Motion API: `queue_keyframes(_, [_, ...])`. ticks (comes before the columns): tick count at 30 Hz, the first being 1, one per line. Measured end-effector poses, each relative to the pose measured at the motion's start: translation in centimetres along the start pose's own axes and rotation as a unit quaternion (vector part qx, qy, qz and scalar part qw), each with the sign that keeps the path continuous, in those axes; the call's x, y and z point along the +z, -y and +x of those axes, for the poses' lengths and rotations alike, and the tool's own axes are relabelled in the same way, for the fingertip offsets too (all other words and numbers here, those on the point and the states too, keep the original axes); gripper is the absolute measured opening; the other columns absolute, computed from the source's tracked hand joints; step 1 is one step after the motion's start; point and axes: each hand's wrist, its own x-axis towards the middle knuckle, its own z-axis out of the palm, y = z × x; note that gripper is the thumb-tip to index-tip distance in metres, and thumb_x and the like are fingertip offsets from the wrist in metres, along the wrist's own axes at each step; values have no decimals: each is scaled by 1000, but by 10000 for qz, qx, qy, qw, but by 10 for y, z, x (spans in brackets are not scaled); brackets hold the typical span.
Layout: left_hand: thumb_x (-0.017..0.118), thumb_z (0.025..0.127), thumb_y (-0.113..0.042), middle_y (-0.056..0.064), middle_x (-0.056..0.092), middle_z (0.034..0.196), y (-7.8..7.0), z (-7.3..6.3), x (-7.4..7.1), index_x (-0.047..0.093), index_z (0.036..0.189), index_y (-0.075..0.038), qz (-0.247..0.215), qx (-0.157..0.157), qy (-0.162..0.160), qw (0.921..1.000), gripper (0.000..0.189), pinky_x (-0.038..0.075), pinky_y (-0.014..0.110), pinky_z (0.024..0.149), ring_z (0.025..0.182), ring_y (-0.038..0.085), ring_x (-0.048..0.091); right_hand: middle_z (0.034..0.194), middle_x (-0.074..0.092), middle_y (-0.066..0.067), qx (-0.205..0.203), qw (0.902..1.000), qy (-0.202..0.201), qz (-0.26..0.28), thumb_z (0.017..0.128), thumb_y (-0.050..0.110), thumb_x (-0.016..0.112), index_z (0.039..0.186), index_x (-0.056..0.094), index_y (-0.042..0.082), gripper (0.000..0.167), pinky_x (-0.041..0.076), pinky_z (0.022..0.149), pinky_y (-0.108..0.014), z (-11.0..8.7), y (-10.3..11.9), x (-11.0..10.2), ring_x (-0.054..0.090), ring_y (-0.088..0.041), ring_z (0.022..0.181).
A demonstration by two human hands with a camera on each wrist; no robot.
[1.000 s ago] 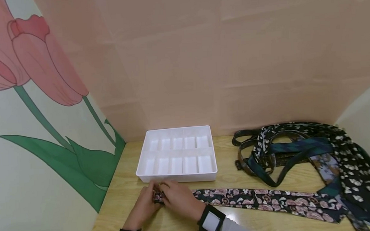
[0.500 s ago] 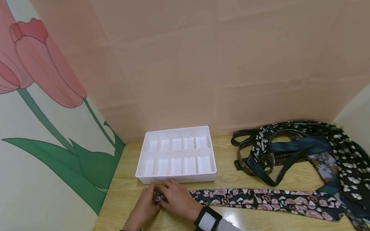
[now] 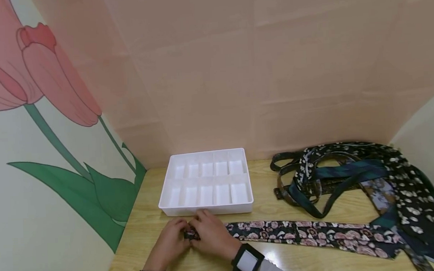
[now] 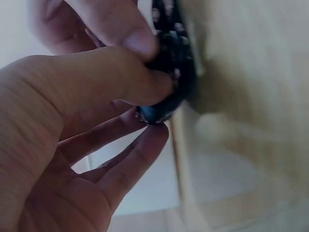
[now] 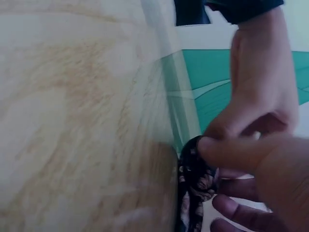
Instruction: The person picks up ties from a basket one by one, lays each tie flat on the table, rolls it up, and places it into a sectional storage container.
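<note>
Left hand (image 3: 170,239): grip pinched the curled end of the floral tie (image 3: 316,233) | right hand (image 3: 212,236): grip pinched there too | tie: ran rightward along the bench (image 3: 144,221), before the white tray (image 3: 207,210), toward the heaped ties (image 3: 408,187)

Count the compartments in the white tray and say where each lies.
10: five near compartments and five far compartments, in two rows across the white tray; none looks hidden.
</note>
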Motion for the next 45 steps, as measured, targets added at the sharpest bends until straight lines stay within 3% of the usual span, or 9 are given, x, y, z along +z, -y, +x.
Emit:
queue_keyframes(2, [92,73,-3,-4,66,107,-2,2,0,73,91,-15,57,132,63,9999,29,55,40,92,105,18,61,111,63,3,102,9999,84,61,88,43,85,112,76,18,36,54,90,-28,-1,-1,0,57,-13,105])
queue_keyframes(5, [93,76,-5,-3,65,112,-2,3,5,70,102,-16,-212,49,241,9995,36,53,43,97,111,19,59,111,67,2,342,9990,87,262,88,36,87,110,76,16,31,54,92,-29,-4,-3,3,59,-14,106])
queue_keyframes(9, [90,79,-3,-5,65,116,1,0,11,66,110,-18,-570,-57,198,9982,43,54,45,102,115,19,61,117,73,1,540,9967,39,599,86,31,89,115,76,14,36,55,100,-32,-7,-7,5,62,-17,114])
queue_keyframes(16, [87,76,1,-7,66,111,-3,-3,8,75,106,-16,-188,120,84,9997,36,57,40,96,108,15,64,113,66,3,440,9967,72,672,81,37,91,116,75,16,44,55,95,-30,-12,-11,-2,59,-14,108])
queue_keyframes(22, [86,81,-1,-6,66,119,-6,0,11,65,115,-19,-803,-148,374,9960,44,57,39,98,114,16,65,105,67,6,685,9944,93,802,84,28,90,108,73,18,31,55,93,-31,-18,-12,-3,60,-15,112])
queue_keyframes(29, [86,77,3,-6,65,118,-10,2,12,68,110,-18,-585,383,292,9971,42,58,33,93,108,13,64,110,66,3,595,9958,-28,689,80,31,91,112,76,16,39,56,88,-29,-24,-11,-8,59,-13,104])
queue_keyframes(33, [86,81,0,-4,67,121,-13,4,16,64,114,-17,-766,315,334,9960,44,57,40,101,117,17,65,113,72,2,752,9945,-169,712,80,22,92,111,77,14,36,57,96,-34,-29,-15,-5,63,-17,112])
queue_keyframes(40, [84,78,1,-8,66,117,-16,6,22,70,108,-21,-648,569,304,9958,40,58,36,98,111,13,65,107,59,4,776,9930,-215,860,74,32,95,111,73,16,46,56,82,-28,-37,-21,-12,56,-11,97])
queue_keyframes(45, [85,81,0,-8,67,118,-17,7,26,68,112,-21,-676,641,448,9946,41,57,38,102,114,11,64,107,60,5,875,9925,-212,822,74,24,94,104,71,16,39,55,86,-30,-42,-26,-15,56,-12,101])
